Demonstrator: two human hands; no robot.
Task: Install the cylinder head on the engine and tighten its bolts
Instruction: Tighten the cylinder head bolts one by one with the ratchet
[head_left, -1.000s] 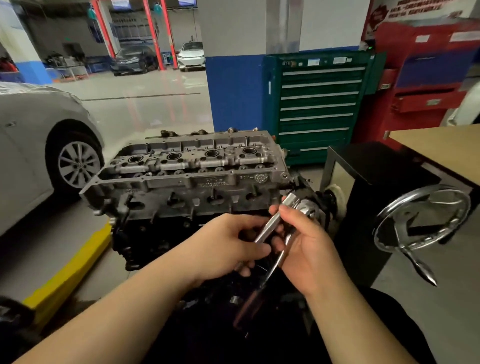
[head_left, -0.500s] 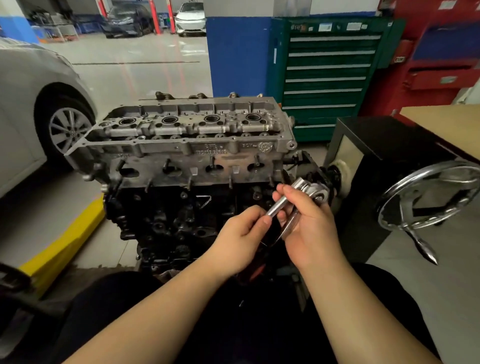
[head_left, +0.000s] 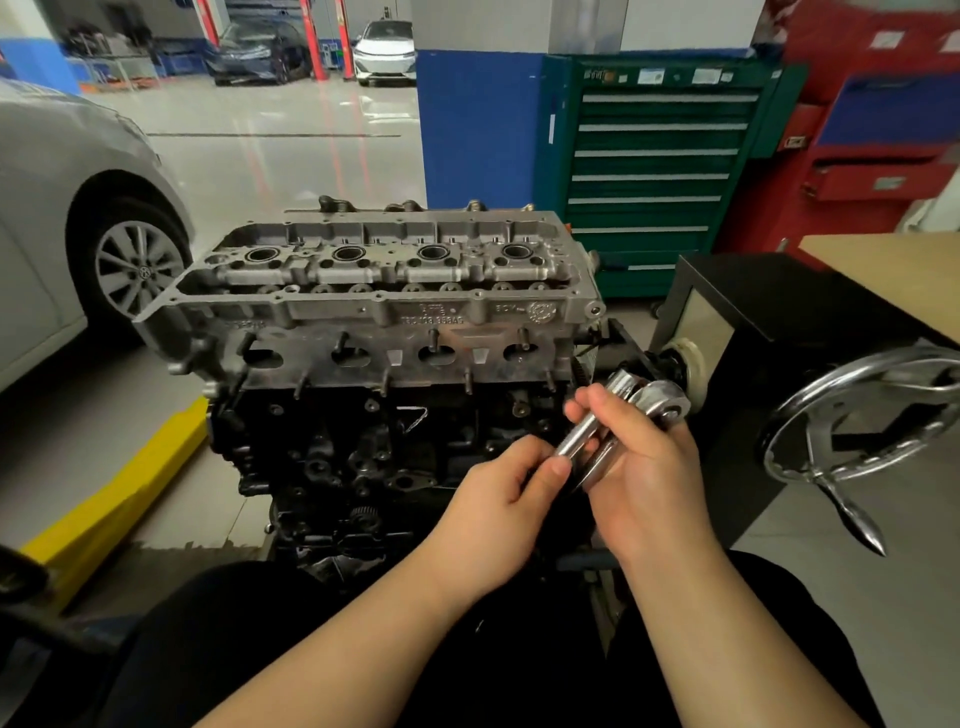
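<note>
At far left a silver car (head_left: 47, 218) stands on the floor; right of it the grey cylinder head (head_left: 384, 296) sits on top of the black engine block (head_left: 363, 457). Below the head's right end, left hand (head_left: 498, 514) pinches the lower end of a chrome socket extension (head_left: 584, 428), while right hand (head_left: 649, 483) curls round the ratchet wrench (head_left: 660, 402). Further right: chrome handwheel (head_left: 857, 415) on the black stand (head_left: 779, 322).

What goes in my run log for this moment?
cylinder head: on engine | ratchet wrench: right hand | extension bar: left hand | bolts: untouched
</note>
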